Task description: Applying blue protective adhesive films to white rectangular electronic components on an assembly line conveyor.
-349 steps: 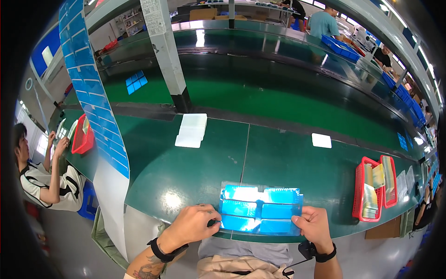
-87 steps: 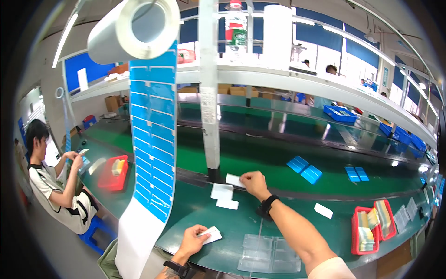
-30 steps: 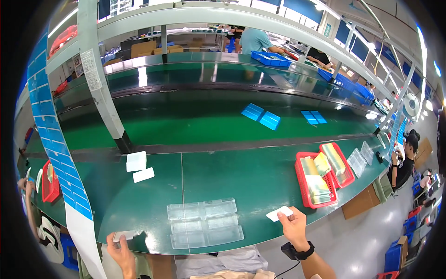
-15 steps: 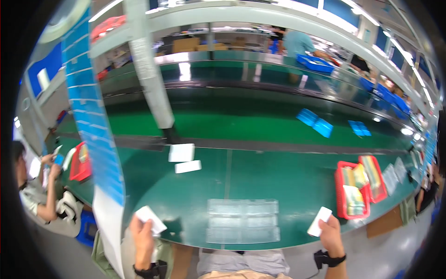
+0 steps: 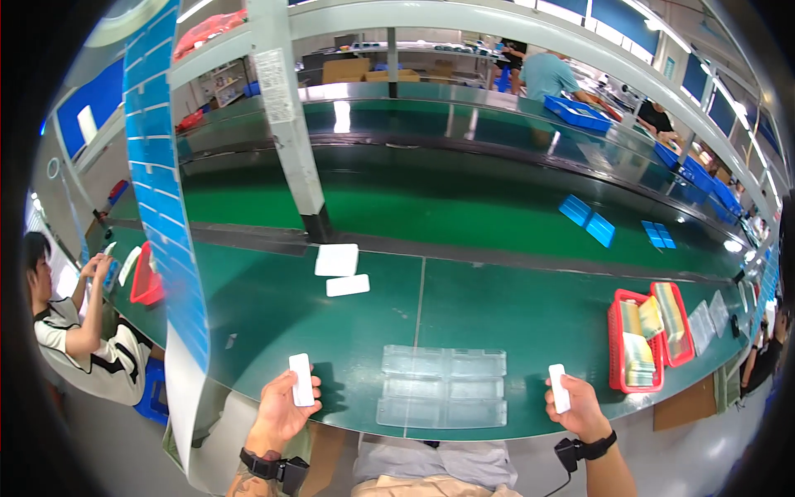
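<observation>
the left hand (image 5: 281, 412) has thumb and fingers clamped on a first white card (image 5: 301, 380), stood up on its long side in the grip; whether it is one card or a thin stack i cannot tell. the right hand (image 5: 581, 408) pinches a second white card (image 5: 559, 388) in the same upright way. both hands are raised near the front edge of the green table (image 5: 497, 311), well apart, each with a black strap at the wrist.

between them, flat on the table, lies a clear tray (image 5: 447, 388) of six compartments, three rows of two. farther in, to the left, a white stack (image 5: 336, 259) sits by the foot of a grey post (image 5: 290, 141), with a loose white card (image 5: 348, 285) just in front of it.

over to the right, a red basket (image 5: 614, 352) of yellowish cards stands beside a smaller one. a blue strip (image 5: 166, 207) hangs at the left; past it a co-worker (image 5: 87, 348) sits on a blue stool (image 5: 155, 396), hands lifted close together.
</observation>
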Available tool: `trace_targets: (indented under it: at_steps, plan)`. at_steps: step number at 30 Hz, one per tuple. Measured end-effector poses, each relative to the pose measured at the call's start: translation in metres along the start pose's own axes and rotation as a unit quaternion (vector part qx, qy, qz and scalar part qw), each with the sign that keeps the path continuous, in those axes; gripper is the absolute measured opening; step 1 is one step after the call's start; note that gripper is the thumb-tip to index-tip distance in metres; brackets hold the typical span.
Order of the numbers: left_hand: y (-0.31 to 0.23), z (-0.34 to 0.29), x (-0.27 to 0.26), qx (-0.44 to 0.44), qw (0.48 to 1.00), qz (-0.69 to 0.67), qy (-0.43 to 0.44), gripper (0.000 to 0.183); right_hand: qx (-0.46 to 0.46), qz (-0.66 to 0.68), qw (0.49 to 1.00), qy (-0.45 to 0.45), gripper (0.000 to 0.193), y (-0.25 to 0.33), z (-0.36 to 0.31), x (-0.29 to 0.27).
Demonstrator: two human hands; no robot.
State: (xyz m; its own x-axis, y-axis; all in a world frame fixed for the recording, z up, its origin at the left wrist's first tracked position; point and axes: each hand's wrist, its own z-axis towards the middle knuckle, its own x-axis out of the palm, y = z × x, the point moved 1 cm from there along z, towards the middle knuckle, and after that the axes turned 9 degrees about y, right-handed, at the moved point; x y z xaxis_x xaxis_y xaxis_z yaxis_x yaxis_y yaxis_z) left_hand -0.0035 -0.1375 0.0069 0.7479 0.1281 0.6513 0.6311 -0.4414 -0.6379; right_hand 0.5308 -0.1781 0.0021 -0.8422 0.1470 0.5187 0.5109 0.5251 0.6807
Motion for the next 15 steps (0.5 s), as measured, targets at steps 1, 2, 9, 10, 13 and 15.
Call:
trace_targets:
  at_steps: [1, 2, 9, 10, 13, 15]
  plan:
    - [0.002, 0.002, 0.006, 0.001, 1.0, 0.026, -0.003, 0.03, -0.023, -0.05, 0.998, -0.014, 0.03, 0.002, -0.003, 0.009]
    - [0.002, 0.002, 0.012, 0.005, 0.999, 0.05, -0.008, 0.028, -0.042, -0.083, 0.996, -0.007, 0.03, 0.003, -0.005, 0.02]
    - [0.027, 0.021, 0.081, 0.073, 0.871, 0.484, 0.042, 0.014, -0.112, -0.327, 0.938, 0.014, 0.021, -0.005, 0.007, 0.095]
    - [0.032, 0.023, 0.092, 0.071, 0.872, 0.483, 0.044, 0.014, -0.125, -0.431, 0.894, 0.002, 0.023, -0.007, 0.008, 0.104]
    - [0.046, 0.028, 0.122, 0.058, 0.792, 0.585, 0.164, 0.007, -0.133, -0.571, 0.81, 0.005, 0.027, -0.011, 0.015, 0.116]
    - [0.051, 0.028, 0.132, 0.072, 0.751, 0.63, 0.183, 0.008, -0.115, -0.616, 0.778, 0.033, 0.032, -0.012, 0.017, 0.125]
